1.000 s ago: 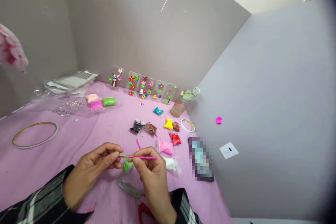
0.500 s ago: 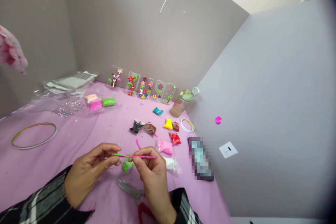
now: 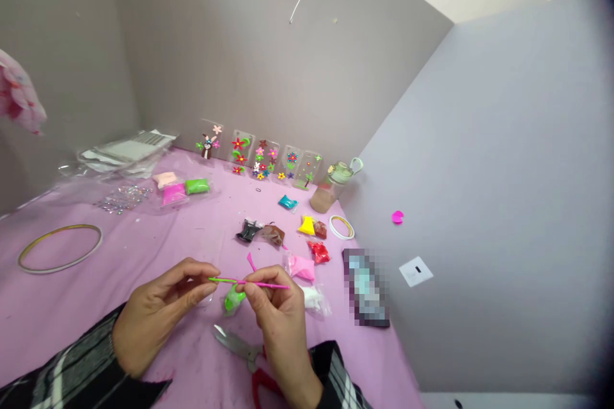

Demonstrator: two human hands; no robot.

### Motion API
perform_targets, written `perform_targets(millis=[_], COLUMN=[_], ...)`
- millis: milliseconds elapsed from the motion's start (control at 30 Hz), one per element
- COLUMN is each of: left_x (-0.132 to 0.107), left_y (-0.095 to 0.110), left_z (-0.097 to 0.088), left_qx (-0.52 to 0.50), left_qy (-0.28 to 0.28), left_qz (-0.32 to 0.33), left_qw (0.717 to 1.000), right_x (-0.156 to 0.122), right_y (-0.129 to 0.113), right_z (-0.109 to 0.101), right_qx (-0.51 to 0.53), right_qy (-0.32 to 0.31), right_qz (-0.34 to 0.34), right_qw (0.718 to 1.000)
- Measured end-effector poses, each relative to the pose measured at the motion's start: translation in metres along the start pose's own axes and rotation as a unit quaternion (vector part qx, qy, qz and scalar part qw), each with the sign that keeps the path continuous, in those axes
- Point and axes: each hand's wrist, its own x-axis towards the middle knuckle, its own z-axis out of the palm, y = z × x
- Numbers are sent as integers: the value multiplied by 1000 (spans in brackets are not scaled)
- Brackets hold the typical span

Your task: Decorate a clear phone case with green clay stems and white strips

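Note:
My right hand (image 3: 283,326) pinches a thin pink modelling tool (image 3: 268,285) held roughly level above the cloth. At its left end is a narrow bright green strip, apparently clay (image 3: 224,280). The thumb and forefinger of my left hand (image 3: 153,307) close about the strip's far end; the exact contact is partly hidden. Below the tool lies a green clay packet (image 3: 234,299). Scissors (image 3: 240,344) with red handles rest under my right hand, which covers part of them. A second pink tool (image 3: 251,261) lies just beyond my fingers.
Several decorated clear phone cases (image 3: 241,150) lean against the wall, beside a lidded glass jar (image 3: 326,195). Clay packets such as red (image 3: 319,252) and black (image 3: 249,230) lie ahead. A bangle (image 3: 60,270) is at left, a tape roll (image 3: 341,227) and blurred-out phone (image 3: 364,287) at right.
Both hands remain nearly in place on the tool and green strip. My left fingertips have shifted slightly, showing more of the strip. The whole view has moved a little.

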Motion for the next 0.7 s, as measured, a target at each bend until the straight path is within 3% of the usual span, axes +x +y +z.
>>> perform_targets(millis=[133,333,700], left_x=[2,1,1], left_y=[4,6,-5], left_z=[-1,-1,-13], left_qx=[21,27,113], left_qy=[-9,-18,-43], left_qz=[40,49,158], left_qw=[999,998,980], right_x=[1,1,0], right_y=[0,2,0], right_z=[0,-1,0], right_qx=[3,11,6], right_qy=[-3,-8,-11], right_qz=[0,-4,7], right_qw=[1000,1000,1000])
